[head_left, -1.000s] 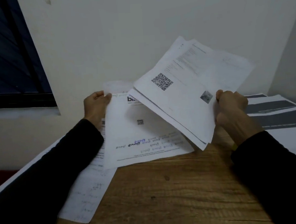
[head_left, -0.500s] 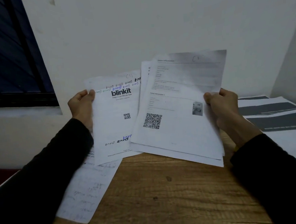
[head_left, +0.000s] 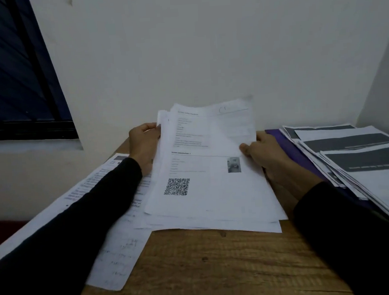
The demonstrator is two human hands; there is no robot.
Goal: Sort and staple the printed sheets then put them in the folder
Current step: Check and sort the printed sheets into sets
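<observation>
Here my left grip [head_left: 144,148] curls round the left edge of the printed sheets [head_left: 210,169], and my right grip [head_left: 261,153] pinches their right edge, thumb on top. The bundle sits at twelve o'clock, its near edge down on the wooden counter [head_left: 208,266]. At three o'clock more papers [head_left: 362,156] lie on a purple folder [head_left: 287,145]. At nine o'clock, loose pages [head_left: 118,256] lie under my sleeve.
</observation>
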